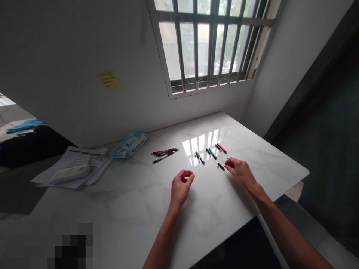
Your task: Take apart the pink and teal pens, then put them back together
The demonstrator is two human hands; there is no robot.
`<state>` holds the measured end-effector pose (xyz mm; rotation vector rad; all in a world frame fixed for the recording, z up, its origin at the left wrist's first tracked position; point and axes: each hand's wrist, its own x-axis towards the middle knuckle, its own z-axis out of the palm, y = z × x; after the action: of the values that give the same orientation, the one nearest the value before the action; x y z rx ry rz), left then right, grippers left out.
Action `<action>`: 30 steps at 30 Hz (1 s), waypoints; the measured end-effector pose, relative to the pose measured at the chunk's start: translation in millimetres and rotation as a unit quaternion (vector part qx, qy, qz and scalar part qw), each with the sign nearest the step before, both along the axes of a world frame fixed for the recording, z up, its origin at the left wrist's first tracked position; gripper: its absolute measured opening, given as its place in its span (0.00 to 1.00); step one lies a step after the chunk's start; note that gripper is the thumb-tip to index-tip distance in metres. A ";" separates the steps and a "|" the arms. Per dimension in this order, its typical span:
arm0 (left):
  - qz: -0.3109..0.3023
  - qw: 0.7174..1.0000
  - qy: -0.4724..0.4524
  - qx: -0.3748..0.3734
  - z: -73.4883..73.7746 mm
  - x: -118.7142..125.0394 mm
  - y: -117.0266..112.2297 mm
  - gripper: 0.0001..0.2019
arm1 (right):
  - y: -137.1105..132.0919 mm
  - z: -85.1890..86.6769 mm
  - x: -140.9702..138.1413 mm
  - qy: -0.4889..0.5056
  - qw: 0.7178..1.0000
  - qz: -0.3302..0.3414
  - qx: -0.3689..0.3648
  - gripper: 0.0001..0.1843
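Observation:
My left hand (181, 188) is closed around a red pen barrel (183, 178) above the white table. My right hand (240, 171) has its fingers pinched low at the tabletop, with a thin pen refill (222, 161) showing at the fingertips. Just left of those fingers lies a black pen part (221, 166). Beyond, taken-apart pens lie in small groups: a red barrel (221, 148), a teal barrel (212, 153) and a grey-white barrel (201, 157), each beside dark small parts. Farther left rests a pile of whole pens (165, 152) in several colours.
A blue-and-white wipes packet (131, 145) sits by the wall, near papers (73, 168) with a white object on top. The marble-patterned table (134, 209) ends at a front edge close to my right forearm. A barred window (207, 48) is above.

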<state>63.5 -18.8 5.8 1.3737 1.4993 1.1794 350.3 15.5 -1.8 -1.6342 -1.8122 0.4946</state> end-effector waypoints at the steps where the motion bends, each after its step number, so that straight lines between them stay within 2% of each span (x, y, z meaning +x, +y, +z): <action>1: -0.020 0.999 0.024 -0.008 0.8 4.4 -0.7 0.09 | 2.8 -2.9 3.4 -0.012 1.000 -0.006 -0.002 0.06; 5: -0.073 0.990 0.116 -0.014 6.6 24.5 -0.5 0.03 | 4.0 -12.2 2.6 -0.034 0.999 0.001 -0.012 0.08; 8: -0.094 0.979 0.178 -0.021 13.0 39.1 4.9 0.04 | -2.7 -14.2 0.1 -0.022 1.000 0.008 0.004 0.08; 12: -0.115 0.954 0.269 -0.066 18.5 61.2 18.4 0.05 | -14.0 -16.1 3.4 -0.013 1.000 0.003 0.023 0.09; 15: -0.123 0.938 0.307 -0.100 16.8 80.3 28.6 0.06 | -20.9 -21.8 6.1 -0.012 1.000 -0.002 0.025 0.08; 19: -0.112 0.935 0.320 -0.105 10.3 100.0 37.8 0.07 | -26.8 -32.7 6.0 0.010 0.999 0.001 0.035 0.09; 24: -0.088 0.937 0.329 -0.073 6.0 103.7 38.8 0.08 | -31.8 -43.3 3.1 0.037 0.996 -0.007 0.075 0.09; 30: -0.104 0.910 0.400 -0.037 1.5 105.6 32.6 0.06 | -33.6 -46.7 0.0 0.057 0.993 -0.006 0.100 0.10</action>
<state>169.1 13.8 7.4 2.0402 1.8361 0.4057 350.4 -18.1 -48.5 -1.4514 -1.7076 0.3783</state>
